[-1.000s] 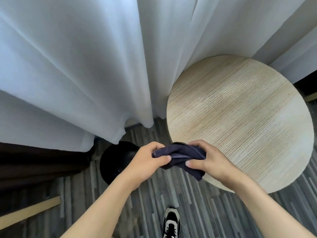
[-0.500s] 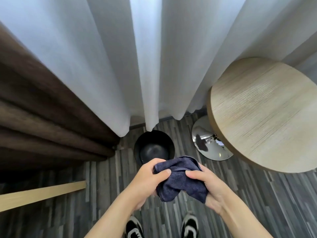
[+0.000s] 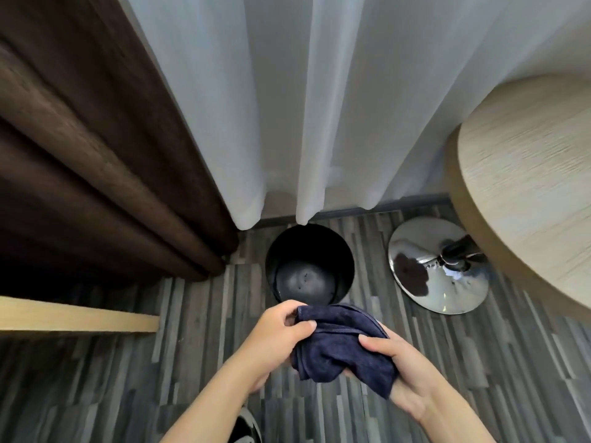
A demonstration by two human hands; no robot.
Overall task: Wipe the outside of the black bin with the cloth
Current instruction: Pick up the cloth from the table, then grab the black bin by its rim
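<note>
Since the earlier frames: view has swung left and down; black bin (image 3: 309, 265) now fully exposed, round worktop (image 3: 531, 187) pushed to the right margin.

Item, cloth (image 3: 342, 342): dark blue, bunched, grasped between both hands. Left hand (image 3: 281, 330) pinches its upper edge, thumb clenched over the fold; right hand (image 3: 395, 362) cups it from below, thumb pressed on top. Both grips clenched on cloth.

Item, black bin: upright on the floor, open, just beyond the grips, apparently not yet touched. Appears empty. White curtain (image 3: 303, 107) hems hang directly behind its far rim; brown curtain (image 3: 96, 155) beyond and left of the left grip. Chrome base (image 3: 438, 266) beyond and right of the right grip.

Status: wiping not begun, by judgement.

Hazards: bin looks light and unbraced, so a one-sided wipe may tip or slide it; loose cloth tail may snag the rim; far side sits against curtain hems, which may be dragged.
</note>
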